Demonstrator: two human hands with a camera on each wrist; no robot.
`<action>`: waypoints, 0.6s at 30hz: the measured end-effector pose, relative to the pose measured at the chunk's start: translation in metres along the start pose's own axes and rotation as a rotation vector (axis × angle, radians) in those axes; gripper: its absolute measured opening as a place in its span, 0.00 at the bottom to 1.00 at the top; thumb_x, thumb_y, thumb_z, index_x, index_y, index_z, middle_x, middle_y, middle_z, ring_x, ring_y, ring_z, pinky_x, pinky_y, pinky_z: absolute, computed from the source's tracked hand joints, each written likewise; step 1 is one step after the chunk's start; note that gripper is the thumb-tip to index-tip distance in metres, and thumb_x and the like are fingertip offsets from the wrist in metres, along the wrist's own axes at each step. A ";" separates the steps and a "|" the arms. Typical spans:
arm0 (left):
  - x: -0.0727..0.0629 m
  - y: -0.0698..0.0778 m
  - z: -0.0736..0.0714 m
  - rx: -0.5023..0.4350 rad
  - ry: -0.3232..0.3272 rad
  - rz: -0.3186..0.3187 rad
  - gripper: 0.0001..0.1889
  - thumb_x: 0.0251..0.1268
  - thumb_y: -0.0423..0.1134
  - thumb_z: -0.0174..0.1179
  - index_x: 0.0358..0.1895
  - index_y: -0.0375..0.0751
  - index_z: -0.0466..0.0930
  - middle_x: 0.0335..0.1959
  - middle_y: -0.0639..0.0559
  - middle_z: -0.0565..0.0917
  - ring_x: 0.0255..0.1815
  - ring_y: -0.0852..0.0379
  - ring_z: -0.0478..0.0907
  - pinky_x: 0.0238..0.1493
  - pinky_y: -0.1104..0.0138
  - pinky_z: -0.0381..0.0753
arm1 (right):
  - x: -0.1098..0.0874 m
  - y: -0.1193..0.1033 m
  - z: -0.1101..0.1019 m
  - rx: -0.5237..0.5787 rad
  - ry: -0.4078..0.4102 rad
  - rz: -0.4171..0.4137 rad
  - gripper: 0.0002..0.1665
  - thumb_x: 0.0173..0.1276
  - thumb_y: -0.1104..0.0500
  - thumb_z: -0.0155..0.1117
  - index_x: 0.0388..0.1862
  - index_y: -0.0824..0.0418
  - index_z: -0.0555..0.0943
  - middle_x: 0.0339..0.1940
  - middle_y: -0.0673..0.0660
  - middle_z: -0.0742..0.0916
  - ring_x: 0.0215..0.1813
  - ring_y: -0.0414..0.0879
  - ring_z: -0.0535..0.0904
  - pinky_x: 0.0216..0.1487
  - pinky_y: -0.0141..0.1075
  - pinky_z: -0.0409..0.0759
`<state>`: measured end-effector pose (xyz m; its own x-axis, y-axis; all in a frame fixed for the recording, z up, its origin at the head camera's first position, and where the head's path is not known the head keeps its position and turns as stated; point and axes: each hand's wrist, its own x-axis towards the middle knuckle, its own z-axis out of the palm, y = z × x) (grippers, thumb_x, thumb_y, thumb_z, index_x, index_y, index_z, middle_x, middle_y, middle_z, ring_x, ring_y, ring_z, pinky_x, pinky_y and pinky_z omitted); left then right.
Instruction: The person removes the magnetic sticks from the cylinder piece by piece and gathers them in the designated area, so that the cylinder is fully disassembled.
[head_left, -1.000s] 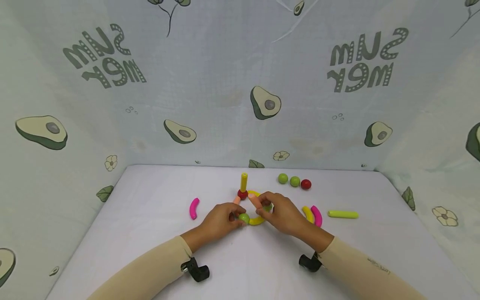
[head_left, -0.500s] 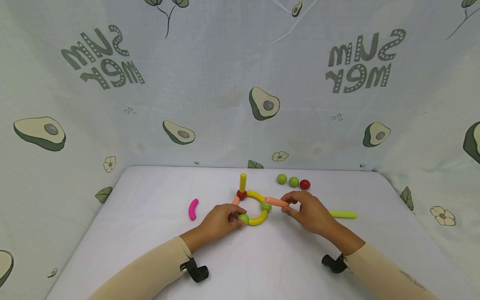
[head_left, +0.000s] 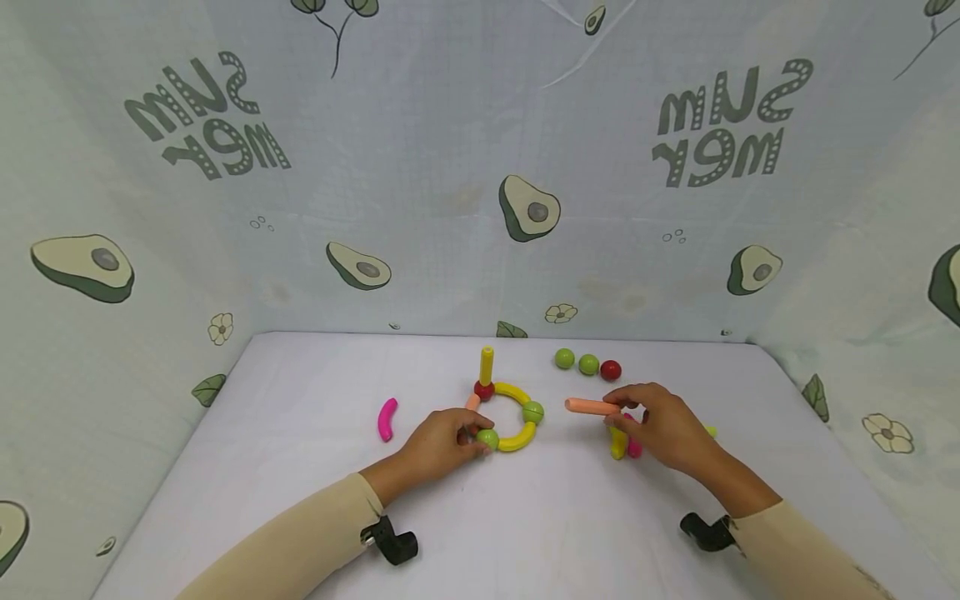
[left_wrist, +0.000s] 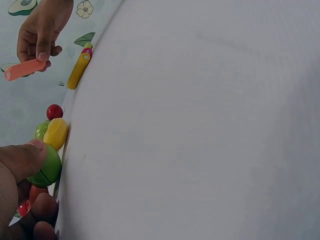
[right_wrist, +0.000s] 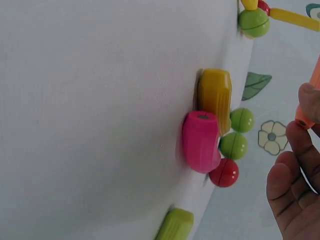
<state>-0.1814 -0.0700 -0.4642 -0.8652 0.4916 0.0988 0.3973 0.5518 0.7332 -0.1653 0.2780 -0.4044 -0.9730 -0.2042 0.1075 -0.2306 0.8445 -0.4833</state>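
A ring of toy rods and balls lies mid-table: yellow curved rods (head_left: 516,441), a second green ball (head_left: 532,412) at its right, and a red ball (head_left: 484,390) at the back with a yellow rod (head_left: 487,365) standing up from it. At the ring's front left, my left hand (head_left: 441,443) pinches a green ball (left_wrist: 49,167) between thumb and fingers. An orange piece (head_left: 472,402) shows partly behind that hand. To the right of the ring, my right hand (head_left: 667,429) pinches one end of a straight orange rod (head_left: 588,407), held raised above the table.
Beneath the right hand lie a yellow curved rod (head_left: 618,443) and a pink curved rod (right_wrist: 201,142). A lime rod (right_wrist: 175,225) is mostly hidden by that hand in the head view. Green balls (head_left: 588,364) and a red ball (head_left: 611,370) stand behind. Another pink curved rod (head_left: 386,419) lies left.
My right hand has moved right, away from the ring, carrying the orange rod, which has turned from slanted to nearly level. The left hand has stayed on the green ball.
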 end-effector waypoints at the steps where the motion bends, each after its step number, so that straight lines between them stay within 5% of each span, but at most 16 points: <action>1: 0.000 0.000 0.000 -0.001 -0.002 -0.004 0.16 0.62 0.38 0.75 0.53 0.47 0.87 0.33 0.64 0.80 0.29 0.64 0.73 0.31 0.71 0.76 | -0.001 0.003 -0.002 -0.013 0.005 -0.001 0.18 0.63 0.59 0.78 0.52 0.57 0.87 0.45 0.55 0.85 0.48 0.55 0.77 0.41 0.41 0.80; 18: 0.000 0.000 0.002 0.006 0.000 -0.013 0.17 0.62 0.39 0.75 0.54 0.47 0.87 0.34 0.64 0.81 0.30 0.63 0.72 0.30 0.71 0.75 | -0.016 0.052 -0.026 -0.071 0.038 0.039 0.21 0.67 0.59 0.74 0.58 0.62 0.85 0.49 0.62 0.86 0.48 0.57 0.77 0.41 0.43 0.80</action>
<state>-0.1806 -0.0690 -0.4652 -0.8704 0.4843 0.0888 0.3873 0.5621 0.7308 -0.1616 0.3383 -0.4087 -0.9806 -0.1525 0.1232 -0.1910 0.8850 -0.4247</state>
